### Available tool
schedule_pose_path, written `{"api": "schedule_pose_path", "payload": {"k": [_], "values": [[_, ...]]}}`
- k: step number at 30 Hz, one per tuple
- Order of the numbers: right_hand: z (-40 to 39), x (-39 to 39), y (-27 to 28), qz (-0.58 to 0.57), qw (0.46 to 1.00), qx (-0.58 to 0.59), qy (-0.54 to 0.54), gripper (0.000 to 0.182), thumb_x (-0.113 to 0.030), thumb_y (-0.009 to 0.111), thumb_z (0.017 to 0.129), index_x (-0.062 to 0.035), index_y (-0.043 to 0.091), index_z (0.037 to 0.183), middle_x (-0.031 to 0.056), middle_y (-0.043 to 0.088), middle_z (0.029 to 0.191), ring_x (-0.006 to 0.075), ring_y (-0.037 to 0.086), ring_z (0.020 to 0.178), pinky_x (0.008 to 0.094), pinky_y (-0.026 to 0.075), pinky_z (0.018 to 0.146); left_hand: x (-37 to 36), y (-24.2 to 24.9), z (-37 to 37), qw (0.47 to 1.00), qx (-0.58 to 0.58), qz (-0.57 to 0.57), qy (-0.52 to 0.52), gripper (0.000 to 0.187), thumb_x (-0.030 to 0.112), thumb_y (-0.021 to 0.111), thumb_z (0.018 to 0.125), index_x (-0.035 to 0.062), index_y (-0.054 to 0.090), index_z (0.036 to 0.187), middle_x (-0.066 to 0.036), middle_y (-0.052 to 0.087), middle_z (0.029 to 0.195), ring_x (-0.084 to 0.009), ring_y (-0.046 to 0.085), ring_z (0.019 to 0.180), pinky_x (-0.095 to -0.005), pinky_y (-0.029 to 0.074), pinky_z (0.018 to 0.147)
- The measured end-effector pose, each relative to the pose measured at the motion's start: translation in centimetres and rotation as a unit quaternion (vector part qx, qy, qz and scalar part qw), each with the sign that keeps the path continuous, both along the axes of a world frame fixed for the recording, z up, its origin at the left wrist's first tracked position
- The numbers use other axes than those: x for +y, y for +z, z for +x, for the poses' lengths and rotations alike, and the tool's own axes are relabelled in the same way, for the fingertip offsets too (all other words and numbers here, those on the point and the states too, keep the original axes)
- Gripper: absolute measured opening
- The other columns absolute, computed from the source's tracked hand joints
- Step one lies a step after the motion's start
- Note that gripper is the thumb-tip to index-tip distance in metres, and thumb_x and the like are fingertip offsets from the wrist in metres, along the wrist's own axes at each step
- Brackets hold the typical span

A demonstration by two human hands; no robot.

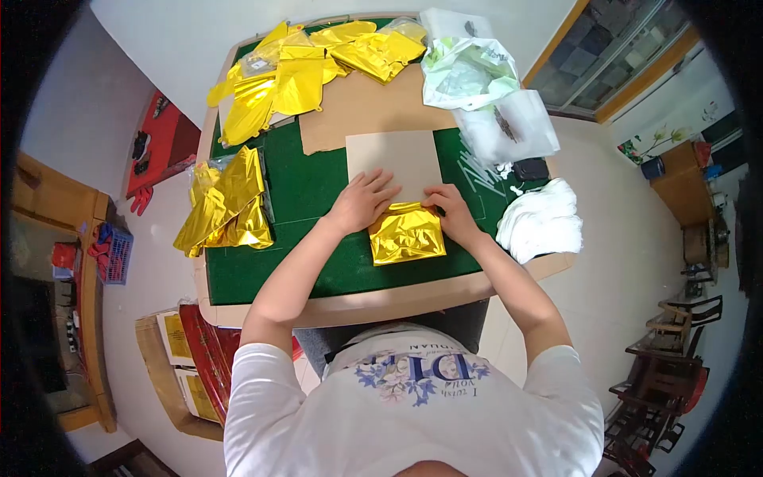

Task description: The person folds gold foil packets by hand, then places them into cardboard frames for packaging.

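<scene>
Press left hand (pixel 364 200) flat on gold foil piece (pixel 407 234), at its edge against cardboard sheet (pixel 394 164); pinch right hand (pixel 450 208) at foil's top-right corner; fold squarely, smoothing creases.

my table (pixel 318 274) has a green top with a pale wooden rim. on it lie a folded gold foil piece (pixel 407 234), a cardboard sheet (pixel 395 160), gold foil heaps at the left (pixel 225 205) and far edge (pixel 310 63), plastic bags (pixel 477 87) and white cloth (pixel 542 222).
</scene>
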State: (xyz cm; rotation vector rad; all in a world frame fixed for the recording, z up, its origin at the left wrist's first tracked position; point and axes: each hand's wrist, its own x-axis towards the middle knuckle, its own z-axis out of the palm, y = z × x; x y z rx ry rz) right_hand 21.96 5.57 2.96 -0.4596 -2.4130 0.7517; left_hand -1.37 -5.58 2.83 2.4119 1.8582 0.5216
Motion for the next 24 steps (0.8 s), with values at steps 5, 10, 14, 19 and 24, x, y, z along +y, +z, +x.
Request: {"api": "schedule_pose_path", "payload": {"k": [5, 10, 14, 19, 24], "values": [[0.0, 0.0, -0.4, 0.022, 1.0, -0.001, -0.002, 0.024, 0.004, 0.068, 0.069, -0.0042, 0.063, 0.091, 0.0103, 0.06, 0.108, 0.0313, 0.054, 0.105, 0.0367, 0.047, 0.089, -0.1, 0.0, 0.1, 0.999, 0.015, -0.014, 0.029, 0.04, 0.029, 0.052, 0.096, 0.0164, 0.054, 0.133, -0.011, 0.044, 0.144, -0.0308, 0.038, 0.135, -0.044, 0.031, 0.11], [-0.1, 0.0, -0.3, 0.011, 1.0, -0.002, -0.001, 0.023, 0.004, 0.068, 0.069, -0.0039, 0.063, 0.091, 0.0104, 0.061, 0.113, 0.0312, 0.054, 0.107, 0.0374, 0.047, 0.091, 0.0, 0.3, -0.2, 1.0, 0.006, -0.011, 0.024, 0.039, 0.026, 0.053, 0.095, 0.0148, 0.054, 0.132, -0.012, 0.046, 0.142, -0.0316, 0.039, 0.134, -0.0446, 0.032, 0.11], [0.1, 0.3, -0.1, 0.001, 1.0, -0.011, 0.006, 0.022, 0.004, 0.067, 0.071, -0.0034, 0.062, 0.091, 0.0102, 0.062, 0.113, 0.0309, 0.055, 0.106, 0.0371, 0.047, 0.09, -1.1, 0.3, -2.2, 0.988, -0.146, 0.032, 0.039, 0.036, 0.008, 0.059, 0.087, 0.0065, 0.059, 0.123, -0.014, 0.054, 0.132, -0.0327, 0.048, 0.126, -0.0416, 0.041, 0.104], [-0.1, 0.1, -0.3, -0.018, 1.0, 0.001, 0.003, 0.022, 0.004, 0.067, 0.071, -0.0032, 0.062, 0.091, 0.0103, 0.062, 0.111, 0.0313, 0.056, 0.105, 0.037, 0.047, 0.09, -5.5, 2.0, -1.5, 0.986, -0.167, -0.009, 0.026, 0.04, 0.001, 0.062, 0.078, 0.0021, 0.059, 0.118, -0.016, 0.058, 0.123, -0.0322, 0.052, 0.12, -0.0396, 0.045, 0.1], [-0.1, 0.0, 0.2, -0.032, 0.999, -0.004, 0.001, 0.022, 0.003, 0.068, 0.071, -0.003, 0.062, 0.091, 0.0104, 0.063, 0.111, 0.0311, 0.056, 0.104, 0.0365, 0.047, 0.089, -5.5, 3.1, -0.8, 0.992, -0.118, -0.028, 0.023, 0.047, 0.004, 0.064, 0.075, 0.0009, 0.057, 0.122, -0.017, 0.055, 0.128, -0.0322, 0.05, 0.123, -0.0394, 0.042, 0.104]]}}
